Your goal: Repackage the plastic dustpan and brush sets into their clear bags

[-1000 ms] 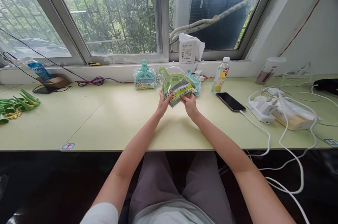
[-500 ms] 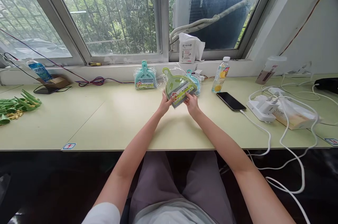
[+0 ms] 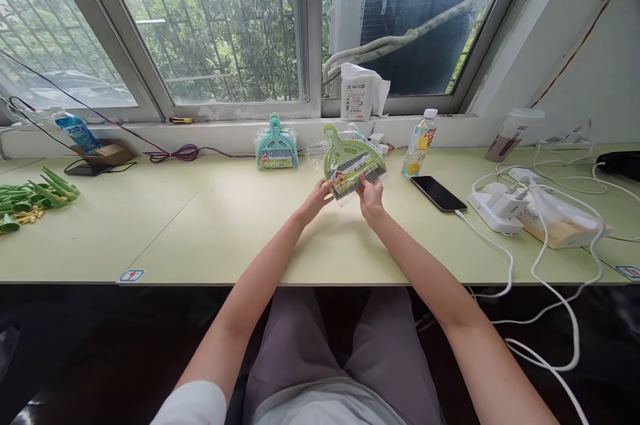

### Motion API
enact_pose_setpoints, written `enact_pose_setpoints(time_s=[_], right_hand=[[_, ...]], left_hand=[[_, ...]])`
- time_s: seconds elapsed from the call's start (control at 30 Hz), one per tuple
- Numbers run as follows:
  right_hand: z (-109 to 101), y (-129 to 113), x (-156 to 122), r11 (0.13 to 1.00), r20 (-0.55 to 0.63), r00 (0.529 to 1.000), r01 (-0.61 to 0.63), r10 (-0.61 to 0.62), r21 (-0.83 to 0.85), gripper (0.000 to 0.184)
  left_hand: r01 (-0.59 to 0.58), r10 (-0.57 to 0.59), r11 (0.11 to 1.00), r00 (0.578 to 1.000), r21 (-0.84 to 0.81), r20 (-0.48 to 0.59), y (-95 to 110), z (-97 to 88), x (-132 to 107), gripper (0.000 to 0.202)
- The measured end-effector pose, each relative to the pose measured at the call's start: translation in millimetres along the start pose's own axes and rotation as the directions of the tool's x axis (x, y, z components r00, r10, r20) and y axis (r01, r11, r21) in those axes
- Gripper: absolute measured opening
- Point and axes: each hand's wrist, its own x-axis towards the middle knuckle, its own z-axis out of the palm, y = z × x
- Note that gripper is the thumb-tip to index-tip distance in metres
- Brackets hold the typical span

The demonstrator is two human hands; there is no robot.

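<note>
A green mini dustpan and brush set (image 3: 341, 153) in clear plastic wrap is held up over the table, tilted, its label and bristles low. My right hand (image 3: 371, 199) pinches its lower edge, the thumb on the label. My left hand (image 3: 317, 201) has its fingertips at the lower left edge of the pack. Behind the green set, a second, blue set is almost fully covered. A teal dustpan and brush set (image 3: 276, 143), also wrapped, leans against the wall below the window, left of my hands.
On the right are a drink bottle (image 3: 420, 143), a phone (image 3: 439, 193) on a charging cable, a power strip (image 3: 495, 208), a tissue pack (image 3: 563, 218) and a cup (image 3: 514, 135). A tissue box (image 3: 356, 97) rests on the sill. Green artificial stems (image 3: 37, 197) lie far left.
The green set has moved slightly right and turned more upright, now covering most of the blue set behind it. My left fingers have shifted toward its edge.
</note>
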Motion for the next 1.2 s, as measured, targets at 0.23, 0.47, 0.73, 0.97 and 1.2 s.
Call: enact_pose_setpoints(time_s=[0.23,0.47,0.73,0.97,1.2], right_hand=[[9,6,-11,0.999,0.083,0.996,-0.022,0.026,-0.047,0.027],[8,-3,-10,1.000,0.079,0.997,-0.007,0.005,0.022,0.026],[12,6,-18,0.999,0.199,0.979,-0.034,0.036,-0.009,0.030],[11,-3,-10,0.984,0.194,0.968,-0.144,0.163,-0.106,0.016],[-10,-32,14,0.809,0.409,0.905,0.153,0.116,-0.568,0.030]], left_hand=[[-0.069,0.070,0.997,0.993,0.020,-0.090,1,1.3,-3,0.069],[-0.014,0.014,1.000,1.000,-0.009,0.006,-2,8.7,-2,0.056],[-0.060,0.052,0.997,0.983,-0.040,-0.174,5,-9.4,2,0.059],[0.029,-0.029,1.000,0.984,0.001,-0.173,0,-16.4,5,0.066],[0.060,-0.139,0.976,0.913,-0.209,-0.384,14,-50.1,8,0.044]])
